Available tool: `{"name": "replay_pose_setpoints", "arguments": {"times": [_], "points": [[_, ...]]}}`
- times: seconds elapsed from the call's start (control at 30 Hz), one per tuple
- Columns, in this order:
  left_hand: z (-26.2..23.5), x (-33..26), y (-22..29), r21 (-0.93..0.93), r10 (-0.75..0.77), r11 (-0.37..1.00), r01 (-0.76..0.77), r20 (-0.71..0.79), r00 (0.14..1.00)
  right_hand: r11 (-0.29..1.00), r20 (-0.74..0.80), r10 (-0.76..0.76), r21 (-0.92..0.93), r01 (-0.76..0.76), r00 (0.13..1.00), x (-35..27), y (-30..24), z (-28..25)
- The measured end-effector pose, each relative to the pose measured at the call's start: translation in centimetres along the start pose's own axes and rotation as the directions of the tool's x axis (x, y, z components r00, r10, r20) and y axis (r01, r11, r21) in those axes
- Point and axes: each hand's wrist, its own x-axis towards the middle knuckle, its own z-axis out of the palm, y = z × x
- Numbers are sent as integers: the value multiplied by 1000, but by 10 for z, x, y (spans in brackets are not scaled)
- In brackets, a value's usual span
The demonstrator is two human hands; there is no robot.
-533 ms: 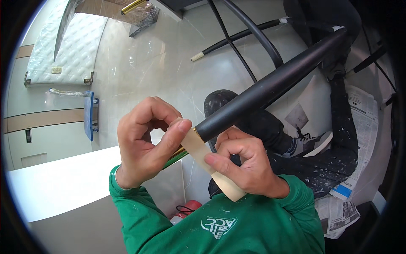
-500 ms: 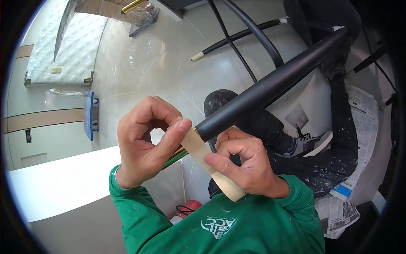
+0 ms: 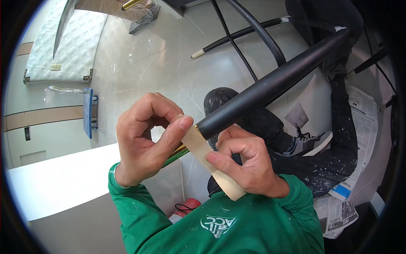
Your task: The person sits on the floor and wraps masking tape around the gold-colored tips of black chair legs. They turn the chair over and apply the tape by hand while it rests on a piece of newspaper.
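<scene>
A tapered black furniture leg (image 3: 270, 84) slants down from the upper right to the middle. At its near end is a shiny gold section (image 3: 181, 149), partly covered by my left hand and showing green along one side. My left hand (image 3: 146, 139) pinches the free end of a strip of cream masking tape (image 3: 198, 146) between thumb and fingertips, against the seam where black meets gold. The strip runs across the leg to its roll (image 3: 230, 186). My right hand (image 3: 247, 163) holds the tape, thumb pressed on it; its other fingers curl beneath the leg.
Thinner black legs (image 3: 249, 36), one with a cream-wrapped tip, lie beyond. Newspaper (image 3: 361, 122) covers floor at the right. A wrapped white mattress (image 3: 69, 46) and a blue trolley (image 3: 88, 113) stand at the left. A white panel (image 3: 67, 178) is near my left arm.
The view has shifted very slightly. Both hands keep their hold on the tape, and the leg stays in place.
</scene>
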Motion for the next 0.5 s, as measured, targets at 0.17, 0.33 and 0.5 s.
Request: {"name": "replay_pose_setpoints", "arguments": {"times": [0.17,0.33,0.5], "points": [[1,-1,-2,-20,0,1000,0,-9,1000,1000,24,23,-13,-23,999,-1,0,-1],[0,0,-2,-13,17,1000,-17,4,1000,1000,22,26,-15,-26,999,-2,0,-3],[1,0,-1,4,13,1000,-13,5,1000,1000,3,7,3,-7,1000,-1,3,-1]]}}
